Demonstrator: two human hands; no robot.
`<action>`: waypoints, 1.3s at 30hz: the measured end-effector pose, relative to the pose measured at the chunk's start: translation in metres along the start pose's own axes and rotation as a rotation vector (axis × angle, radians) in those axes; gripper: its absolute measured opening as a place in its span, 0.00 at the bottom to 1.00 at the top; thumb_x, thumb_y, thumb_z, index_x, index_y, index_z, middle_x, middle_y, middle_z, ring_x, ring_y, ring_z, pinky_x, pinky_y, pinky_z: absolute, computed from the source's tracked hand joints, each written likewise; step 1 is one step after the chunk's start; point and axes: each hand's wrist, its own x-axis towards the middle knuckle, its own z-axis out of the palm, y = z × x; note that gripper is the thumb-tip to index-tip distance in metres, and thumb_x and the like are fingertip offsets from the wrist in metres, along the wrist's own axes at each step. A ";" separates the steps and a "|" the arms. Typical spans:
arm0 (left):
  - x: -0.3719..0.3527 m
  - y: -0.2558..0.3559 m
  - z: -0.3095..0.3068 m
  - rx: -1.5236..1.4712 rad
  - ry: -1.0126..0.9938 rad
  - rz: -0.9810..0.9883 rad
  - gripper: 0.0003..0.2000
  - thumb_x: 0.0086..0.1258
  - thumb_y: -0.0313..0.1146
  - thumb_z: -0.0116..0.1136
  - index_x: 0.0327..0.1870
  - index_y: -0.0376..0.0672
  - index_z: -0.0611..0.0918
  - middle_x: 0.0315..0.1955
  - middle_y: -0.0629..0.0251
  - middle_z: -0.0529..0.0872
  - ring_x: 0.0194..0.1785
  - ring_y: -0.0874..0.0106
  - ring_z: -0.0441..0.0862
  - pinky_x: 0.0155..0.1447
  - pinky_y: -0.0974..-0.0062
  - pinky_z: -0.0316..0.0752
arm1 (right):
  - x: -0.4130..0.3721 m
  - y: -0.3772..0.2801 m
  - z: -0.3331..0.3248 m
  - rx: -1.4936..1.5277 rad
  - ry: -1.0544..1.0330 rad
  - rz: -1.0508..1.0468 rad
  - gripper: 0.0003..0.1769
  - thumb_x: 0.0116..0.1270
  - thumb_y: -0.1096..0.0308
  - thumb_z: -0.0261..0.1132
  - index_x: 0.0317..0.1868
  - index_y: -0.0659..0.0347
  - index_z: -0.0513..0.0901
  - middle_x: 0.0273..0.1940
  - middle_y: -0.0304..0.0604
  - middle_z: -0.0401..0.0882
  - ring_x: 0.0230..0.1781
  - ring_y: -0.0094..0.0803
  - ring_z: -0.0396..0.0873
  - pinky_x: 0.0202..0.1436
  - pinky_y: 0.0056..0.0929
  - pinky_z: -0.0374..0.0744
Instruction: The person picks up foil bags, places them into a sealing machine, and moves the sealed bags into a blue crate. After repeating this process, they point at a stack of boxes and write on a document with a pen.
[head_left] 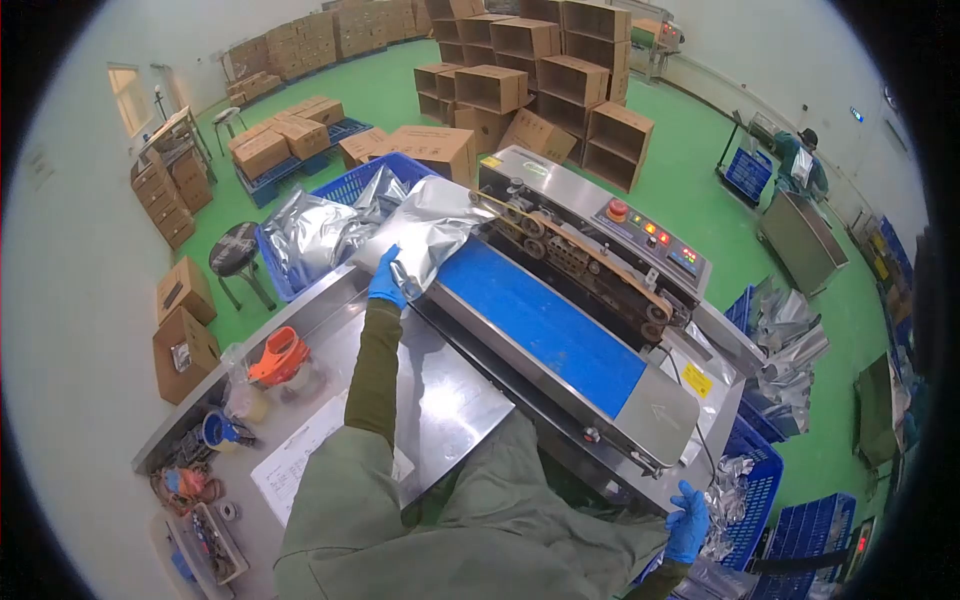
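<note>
My left hand (387, 280), in a blue glove, grips the near lower edge of a plump silver foil bag (425, 225). The bag lies at the far left end of a blue conveyor belt (545, 325), its upper right side against the band sealer (595, 225). Part of the fingers is hidden by the foil. At lower right, my right hand (688, 522), also gloved in blue, hovers beside a blue basket (768, 470) of silver foil pouches (728, 495). Its fingers are apart and slightly bent, with nothing seen between them.
Filled foil bags (310, 235) lie in a blue crate (270, 265) behind the steel table (450, 400). An orange-handled tool (280, 355), a paper sheet (300, 455) and a small bin (210, 550) sit at left. Cardboard boxes (490, 90) stand behind; a co-worker (800, 170) is far right.
</note>
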 end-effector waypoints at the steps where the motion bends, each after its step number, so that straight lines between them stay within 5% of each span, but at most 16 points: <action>1: 0.001 0.006 0.002 0.009 0.008 0.074 0.12 0.54 0.46 0.64 0.35 0.52 0.79 0.23 0.75 0.77 0.23 0.75 0.74 0.25 0.75 0.70 | 0.000 0.000 0.000 -0.014 -0.006 0.001 0.22 0.70 0.54 0.51 0.47 0.66 0.78 0.30 0.44 0.79 0.11 0.20 0.70 0.12 0.17 0.68; 3: 0.008 0.014 -0.015 -0.016 -0.098 0.047 0.13 0.55 0.44 0.63 0.38 0.50 0.79 0.26 0.74 0.79 0.27 0.76 0.77 0.27 0.74 0.72 | -0.001 -0.001 0.002 -0.030 -0.003 -0.005 0.22 0.70 0.54 0.51 0.47 0.66 0.78 0.30 0.44 0.79 0.11 0.20 0.70 0.11 0.17 0.68; 5: 0.043 0.005 -0.052 0.040 0.097 0.196 0.13 0.57 0.40 0.61 0.42 0.47 0.80 0.33 0.70 0.81 0.35 0.73 0.80 0.34 0.71 0.76 | -0.001 -0.001 0.000 -0.038 0.014 -0.018 0.22 0.70 0.55 0.51 0.48 0.66 0.78 0.30 0.44 0.79 0.12 0.20 0.70 0.11 0.17 0.68; 8: 0.033 0.010 -0.074 -0.035 0.105 0.387 0.13 0.57 0.33 0.63 0.42 0.40 0.80 0.33 0.69 0.81 0.36 0.76 0.78 0.38 0.76 0.74 | -0.003 -0.002 -0.006 -0.056 0.012 0.044 0.21 0.69 0.54 0.52 0.47 0.63 0.79 0.28 0.42 0.79 0.12 0.20 0.69 0.12 0.18 0.68; 14: -0.027 0.109 0.020 -0.106 0.001 0.811 0.15 0.62 0.30 0.57 0.50 0.38 0.76 0.35 0.66 0.79 0.35 0.79 0.77 0.36 0.83 0.72 | -0.008 -0.019 0.010 -0.165 0.071 0.043 0.18 0.67 0.58 0.53 0.46 0.62 0.80 0.27 0.37 0.77 0.14 0.19 0.67 0.16 0.16 0.66; 16: 0.016 0.154 0.035 0.218 0.127 0.948 0.16 0.63 0.31 0.55 0.52 0.39 0.74 0.38 0.64 0.78 0.37 0.78 0.77 0.38 0.80 0.71 | -0.012 -0.039 0.031 -0.198 0.167 0.044 0.17 0.65 0.61 0.52 0.46 0.61 0.81 0.25 0.34 0.74 0.17 0.18 0.64 0.21 0.15 0.64; 18: 0.073 0.186 0.043 0.758 0.190 0.999 0.17 0.64 0.32 0.53 0.53 0.39 0.73 0.42 0.63 0.76 0.38 0.76 0.77 0.41 0.78 0.71 | -0.010 -0.038 0.019 -0.136 -0.022 0.036 0.17 0.67 0.62 0.50 0.47 0.59 0.81 0.26 0.34 0.74 0.21 0.19 0.68 0.24 0.18 0.67; 20: 0.092 0.179 0.057 1.078 0.038 0.977 0.18 0.66 0.34 0.51 0.55 0.39 0.71 0.45 0.61 0.74 0.39 0.75 0.77 0.44 0.75 0.70 | -0.011 -0.038 0.014 -0.247 -0.064 -0.103 0.17 0.68 0.64 0.48 0.49 0.56 0.81 0.29 0.36 0.75 0.23 0.20 0.70 0.28 0.20 0.70; 21: 0.087 0.169 0.068 1.092 -0.065 0.938 0.18 0.66 0.35 0.50 0.56 0.39 0.70 0.47 0.60 0.73 0.39 0.74 0.77 0.45 0.73 0.70 | -0.008 -0.016 0.001 -0.084 -0.005 0.018 0.16 0.68 0.63 0.49 0.49 0.55 0.81 0.30 0.37 0.77 0.23 0.22 0.72 0.30 0.20 0.73; 26: -0.054 0.085 0.100 0.766 -0.318 0.465 0.20 0.69 0.38 0.44 0.60 0.40 0.66 0.55 0.55 0.68 0.42 0.70 0.76 0.52 0.67 0.69 | -0.014 0.050 -0.076 -0.060 0.241 0.337 0.23 0.61 0.54 0.59 0.53 0.59 0.76 0.38 0.47 0.80 0.33 0.31 0.79 0.36 0.26 0.77; 28: -0.095 0.077 0.101 0.694 -0.343 0.335 0.21 0.70 0.39 0.42 0.62 0.40 0.65 0.59 0.54 0.67 0.43 0.69 0.76 0.55 0.64 0.68 | 0.001 0.122 -0.153 -0.568 0.643 0.115 0.32 0.56 0.51 0.63 0.57 0.63 0.70 0.42 0.54 0.78 0.40 0.44 0.79 0.42 0.35 0.77; 31: -0.131 0.060 0.102 0.648 -0.355 0.244 0.22 0.72 0.41 0.40 0.63 0.41 0.64 0.60 0.53 0.66 0.44 0.68 0.76 0.57 0.62 0.68 | 0.003 0.125 -0.269 -0.678 1.189 0.005 0.33 0.54 0.55 0.62 0.55 0.66 0.66 0.46 0.63 0.75 0.46 0.56 0.75 0.50 0.45 0.72; 34: -0.137 0.040 0.116 0.683 -0.376 0.264 0.21 0.72 0.41 0.41 0.62 0.42 0.66 0.55 0.56 0.69 0.43 0.69 0.76 0.53 0.64 0.70 | -0.001 0.088 -0.346 -0.804 1.490 0.374 0.32 0.53 0.54 0.61 0.54 0.66 0.69 0.45 0.62 0.76 0.47 0.54 0.75 0.49 0.44 0.74; 35: -0.138 0.038 0.119 0.687 -0.380 0.262 0.20 0.72 0.41 0.41 0.61 0.42 0.67 0.54 0.58 0.70 0.43 0.69 0.77 0.52 0.65 0.71 | 0.001 0.094 -0.375 -0.798 1.487 0.373 0.32 0.53 0.54 0.61 0.54 0.66 0.69 0.45 0.62 0.76 0.47 0.54 0.75 0.49 0.44 0.74; 37: -0.136 0.037 0.120 0.691 -0.387 0.266 0.19 0.72 0.41 0.42 0.60 0.43 0.68 0.50 0.60 0.72 0.42 0.70 0.77 0.50 0.66 0.72 | 0.005 0.135 -0.438 -1.022 1.172 0.571 0.23 0.54 0.52 0.62 0.38 0.65 0.80 0.36 0.58 0.81 0.40 0.49 0.79 0.46 0.43 0.76; 39: -0.129 0.042 0.118 0.692 -0.392 0.278 0.19 0.72 0.41 0.42 0.60 0.44 0.69 0.47 0.62 0.75 0.41 0.70 0.77 0.48 0.68 0.73 | 0.014 0.180 -0.485 -0.948 0.981 0.600 0.24 0.54 0.51 0.60 0.38 0.65 0.81 0.38 0.56 0.81 0.41 0.50 0.79 0.47 0.42 0.75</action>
